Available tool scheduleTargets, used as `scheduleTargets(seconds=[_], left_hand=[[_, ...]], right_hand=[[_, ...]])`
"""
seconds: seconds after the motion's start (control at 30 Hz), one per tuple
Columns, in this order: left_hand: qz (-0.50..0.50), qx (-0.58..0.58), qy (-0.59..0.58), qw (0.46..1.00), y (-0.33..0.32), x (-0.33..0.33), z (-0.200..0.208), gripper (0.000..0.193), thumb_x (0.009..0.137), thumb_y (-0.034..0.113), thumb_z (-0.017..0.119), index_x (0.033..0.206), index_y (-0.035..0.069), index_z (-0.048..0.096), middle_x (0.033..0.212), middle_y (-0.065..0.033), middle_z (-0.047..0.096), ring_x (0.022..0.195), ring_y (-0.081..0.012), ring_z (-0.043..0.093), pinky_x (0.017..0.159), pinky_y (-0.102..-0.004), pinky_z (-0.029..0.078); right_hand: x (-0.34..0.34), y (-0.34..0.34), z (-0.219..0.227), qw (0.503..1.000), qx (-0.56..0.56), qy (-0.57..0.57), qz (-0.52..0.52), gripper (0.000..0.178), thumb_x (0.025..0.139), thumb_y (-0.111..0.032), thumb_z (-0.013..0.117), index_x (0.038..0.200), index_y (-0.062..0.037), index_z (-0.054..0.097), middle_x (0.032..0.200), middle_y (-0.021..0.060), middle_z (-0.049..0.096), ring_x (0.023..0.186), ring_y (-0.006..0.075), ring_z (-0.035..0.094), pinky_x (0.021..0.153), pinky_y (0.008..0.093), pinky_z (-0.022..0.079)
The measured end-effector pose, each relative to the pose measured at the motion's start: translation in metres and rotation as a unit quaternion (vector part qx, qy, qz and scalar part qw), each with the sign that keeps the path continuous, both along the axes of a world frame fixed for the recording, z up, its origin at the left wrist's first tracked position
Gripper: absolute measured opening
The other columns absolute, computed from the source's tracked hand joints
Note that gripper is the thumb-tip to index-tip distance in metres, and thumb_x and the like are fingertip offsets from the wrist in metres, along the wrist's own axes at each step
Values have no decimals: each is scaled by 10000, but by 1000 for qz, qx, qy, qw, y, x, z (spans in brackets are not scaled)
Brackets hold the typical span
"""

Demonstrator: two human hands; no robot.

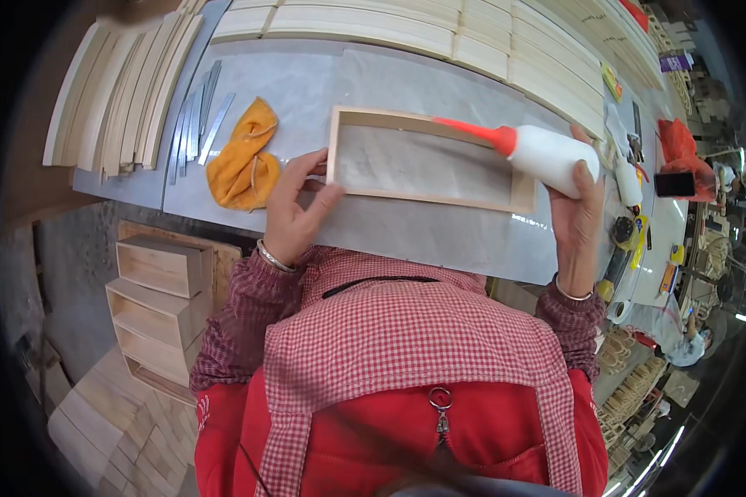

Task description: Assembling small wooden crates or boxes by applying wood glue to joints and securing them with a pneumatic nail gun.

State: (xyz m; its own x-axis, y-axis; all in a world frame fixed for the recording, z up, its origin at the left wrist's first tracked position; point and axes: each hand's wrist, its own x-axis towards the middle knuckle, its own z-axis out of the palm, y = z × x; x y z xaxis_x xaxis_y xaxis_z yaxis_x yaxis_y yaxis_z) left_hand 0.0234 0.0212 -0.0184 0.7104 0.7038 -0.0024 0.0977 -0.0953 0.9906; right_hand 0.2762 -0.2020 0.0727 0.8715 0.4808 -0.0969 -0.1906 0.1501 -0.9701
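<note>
Hands first, as I watch from my end: the left hand (pixel 294 207) comes up from the lower edge with its wrist bent back, a thin bangle on it, and its fingers spread and curled over the left end of the wooden frame (pixel 427 157). Thumb and fingertips press that short side of the frame, pinning it rather than lifting it. The right hand (pixel 578 207) reaches straight forward, clenched around the white glue bottle (pixel 547 157), which lies tilted nearly flat with its long orange nozzle pointing left over the far rail of the frame.

That frame is a shallow rectangle of pale, smooth wood, open in the middle, lying flat on the grey worktop (pixel 439 236) right in front of me. Its surface looks dull and slightly streaked. Just left of the frame sits a crumpled orange cloth (pixel 244 161), soft and folded on itself. Beyond it I see thin grey metal strips (pixel 199 124) lying side by side, and pale wooden slats (pixel 124 91) stacked on the far left.
</note>
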Motion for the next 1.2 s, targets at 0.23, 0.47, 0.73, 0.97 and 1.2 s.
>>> scheduleTargets(seconds=[0.23,0.47,0.73,0.97,1.2], left_hand=[[-49,93,-18,994,-2,-4,-12,580,758,132,741,1282,30,514,1219,-106,513,984,-189,549,809,-264,488],[-38,104,-10,994,-2,-5,-19,590,750,159,761,1277,41,521,1204,-100,523,964,-185,559,808,-254,492],[-25,126,-12,992,-4,-3,-19,595,746,179,771,1274,53,529,1198,-92,529,934,-176,566,793,-244,496],[-16,128,-21,991,-5,-3,-24,585,744,185,775,1265,57,542,1189,-91,535,922,-173,567,786,-238,496],[-6,131,-21,991,-5,-2,-25,583,731,183,784,1254,60,556,1175,-91,545,914,-173,571,775,-235,498]], right_hand=[[-20,45,-3,993,-37,65,97,654,779,-211,689,1333,8,420,1212,190,481,1075,307,515,953,371,429],[-27,58,-8,988,-77,53,124,635,767,-193,697,1313,7,441,1190,188,493,1066,304,515,937,370,436],[-38,63,-5,984,-121,12,132,587,759,-172,701,1280,-18,480,1135,181,519,1037,294,531,892,351,461],[-44,65,-3,977,-148,-27,153,577,745,-149,714,1268,-46,494,1088,166,543,974,279,560,844,337,484],[-44,66,-4,974,-157,-45,157,570,729,-105,726,1252,-65,503,1048,147,558,914,273,581,804,324,501]])
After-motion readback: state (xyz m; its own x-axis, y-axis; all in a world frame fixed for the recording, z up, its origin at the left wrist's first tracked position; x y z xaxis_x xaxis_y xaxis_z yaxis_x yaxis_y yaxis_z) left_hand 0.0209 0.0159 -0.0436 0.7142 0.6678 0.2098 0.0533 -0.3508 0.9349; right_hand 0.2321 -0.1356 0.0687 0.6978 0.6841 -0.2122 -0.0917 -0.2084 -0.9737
